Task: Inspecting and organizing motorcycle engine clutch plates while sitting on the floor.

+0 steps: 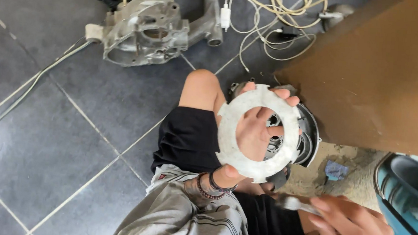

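- Right hand (pixel 353 228), nearest the lens at lower right: fingers pressed around a slim metal tool (pixel 293 203), blurred, possibly a file or blade; its long axis points left toward the ring.
- Left hand (pixel 252 135): grip pinching a flat toothed ring (pixel 227 133), thumb at the lower rim, fingertips at the upper, held face-on above the lap.
- Ring: pale, matte, worn metal with notched outer edge.
- Behind it: a round engine cover (pixel 311 134); farther off, a cast engine casing (pixel 144 32) on the tiled floor (pixel 46 135).

Soft, even daylight, faint shadows; the right hand (pixel 353 230) is perhaps motion-blurred, edges slightly distorted.
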